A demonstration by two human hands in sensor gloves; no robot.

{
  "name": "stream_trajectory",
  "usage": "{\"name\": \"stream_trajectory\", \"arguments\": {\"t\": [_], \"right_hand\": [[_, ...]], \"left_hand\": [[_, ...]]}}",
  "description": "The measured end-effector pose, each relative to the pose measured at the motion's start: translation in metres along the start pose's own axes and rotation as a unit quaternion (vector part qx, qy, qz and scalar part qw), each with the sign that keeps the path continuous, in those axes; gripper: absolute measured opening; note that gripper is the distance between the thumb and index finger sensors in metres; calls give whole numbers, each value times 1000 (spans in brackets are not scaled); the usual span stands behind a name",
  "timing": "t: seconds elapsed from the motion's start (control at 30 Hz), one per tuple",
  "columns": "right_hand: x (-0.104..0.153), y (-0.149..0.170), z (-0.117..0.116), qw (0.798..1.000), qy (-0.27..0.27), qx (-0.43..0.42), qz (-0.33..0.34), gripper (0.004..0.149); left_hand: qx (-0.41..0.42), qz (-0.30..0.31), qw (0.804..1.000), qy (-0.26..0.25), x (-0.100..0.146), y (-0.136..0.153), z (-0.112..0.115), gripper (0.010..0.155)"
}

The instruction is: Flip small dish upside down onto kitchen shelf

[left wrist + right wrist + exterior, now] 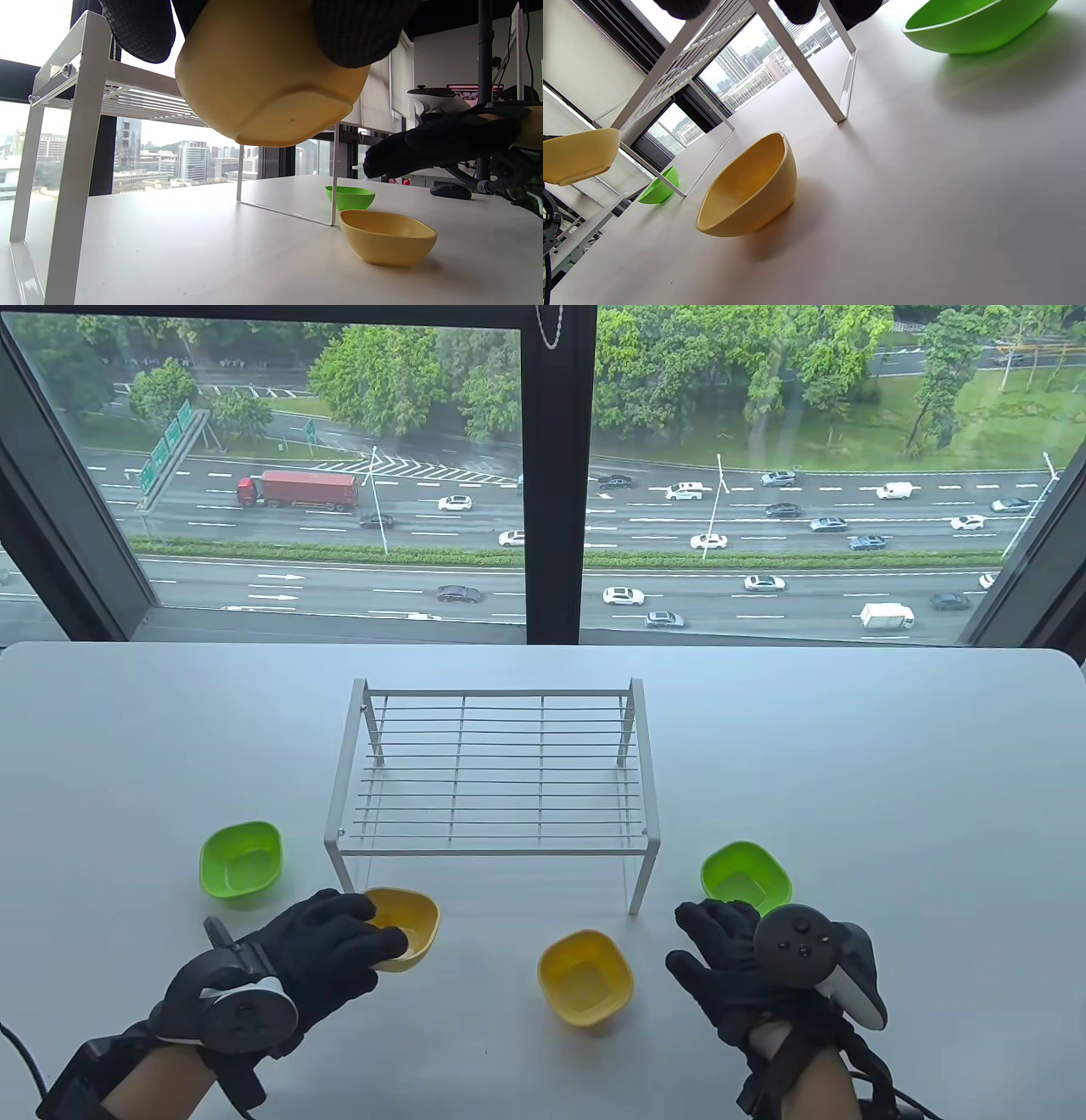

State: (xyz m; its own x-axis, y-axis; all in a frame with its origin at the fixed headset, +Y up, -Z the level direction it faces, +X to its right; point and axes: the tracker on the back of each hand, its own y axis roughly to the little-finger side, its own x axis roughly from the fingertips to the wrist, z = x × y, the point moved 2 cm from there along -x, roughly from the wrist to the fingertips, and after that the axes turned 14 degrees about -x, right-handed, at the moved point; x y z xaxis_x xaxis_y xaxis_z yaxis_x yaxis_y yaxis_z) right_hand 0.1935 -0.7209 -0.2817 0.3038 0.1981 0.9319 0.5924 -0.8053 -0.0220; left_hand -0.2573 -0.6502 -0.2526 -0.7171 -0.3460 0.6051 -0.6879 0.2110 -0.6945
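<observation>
While the left hand [335, 946] grips a yellow dish [405, 927] clear of the table [891, 780], just before the shelf's [496, 768] left front leg, the right hand [730, 963] hovers with fingers loose, holding nothing. A second yellow dish [585, 977] sits upright between the hands. One green dish [241, 861] lies left of the shelf, another [747, 878] right.

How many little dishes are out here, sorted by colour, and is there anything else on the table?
Yellow dishes: 2, one held by the left hand at, one on the table at
Green dishes: 2, at and
Wire shelf: 1
Total: 5
</observation>
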Motion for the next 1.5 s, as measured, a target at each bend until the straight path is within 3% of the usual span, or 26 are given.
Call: {"name": "stream_trajectory", "arguments": {"t": [0.43, 0.8, 1.07, 1.5], "right_hand": [[1, 0, 1, 1000, 4, -3, 5, 75], [1, 0, -2, 1000, 5, -2, 6, 75], [2, 0, -2, 1000, 8, -7, 8, 75], [2, 1, 1, 1000, 11, -19, 10, 75]], "left_hand": [[-7, 8, 999, -32, -8, 5, -35, 58], [-6, -8, 996, -92, -37, 17, -92, 59], [-26, -46, 997, -51, -62, 25, -88, 61], [0, -130, 991, 21, -114, 62, -74, 66]]}}
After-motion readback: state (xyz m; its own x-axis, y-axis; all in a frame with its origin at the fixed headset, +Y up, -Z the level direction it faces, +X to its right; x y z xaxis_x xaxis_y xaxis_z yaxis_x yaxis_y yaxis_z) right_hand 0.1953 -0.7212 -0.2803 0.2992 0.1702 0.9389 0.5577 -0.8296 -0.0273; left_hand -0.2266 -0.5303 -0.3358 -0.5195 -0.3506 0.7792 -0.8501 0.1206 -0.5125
